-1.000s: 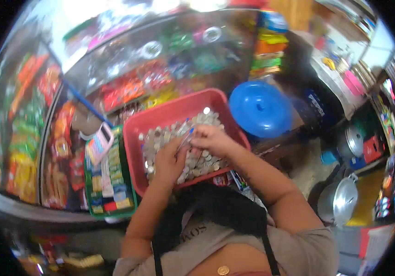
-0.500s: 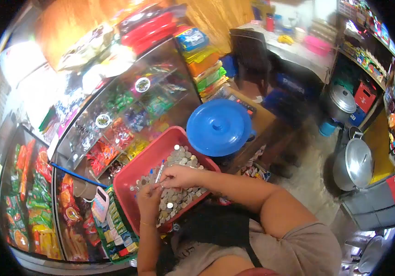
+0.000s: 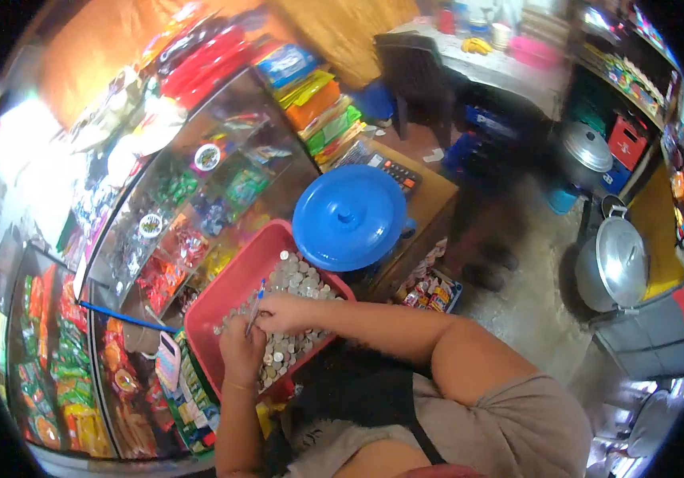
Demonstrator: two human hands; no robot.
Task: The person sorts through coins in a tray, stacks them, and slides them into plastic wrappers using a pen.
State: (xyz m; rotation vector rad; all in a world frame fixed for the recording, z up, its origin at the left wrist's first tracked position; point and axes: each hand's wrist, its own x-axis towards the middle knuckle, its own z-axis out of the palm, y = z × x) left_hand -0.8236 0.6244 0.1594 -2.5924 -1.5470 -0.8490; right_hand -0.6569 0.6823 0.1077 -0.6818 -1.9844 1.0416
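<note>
Coins (image 3: 304, 279), round and silvery, heap along the red plastic tub's (image 3: 209, 315) right edge. I see the right hand (image 3: 288, 314) pinching a slim, blue-tipped pen (image 3: 261, 293); the left hand's (image 3: 242, 350) grip I cannot tell. Beyond: smooth, domed blue lid (image 3: 350, 217), red box (image 3: 627, 145), its mark unreadable.

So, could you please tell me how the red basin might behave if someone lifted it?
The red basin would probably feel heavy, given the many coins spread inside. Those coins lie loose, so they would likely slide if it tilted. Its raised walls should help contain them.
</note>
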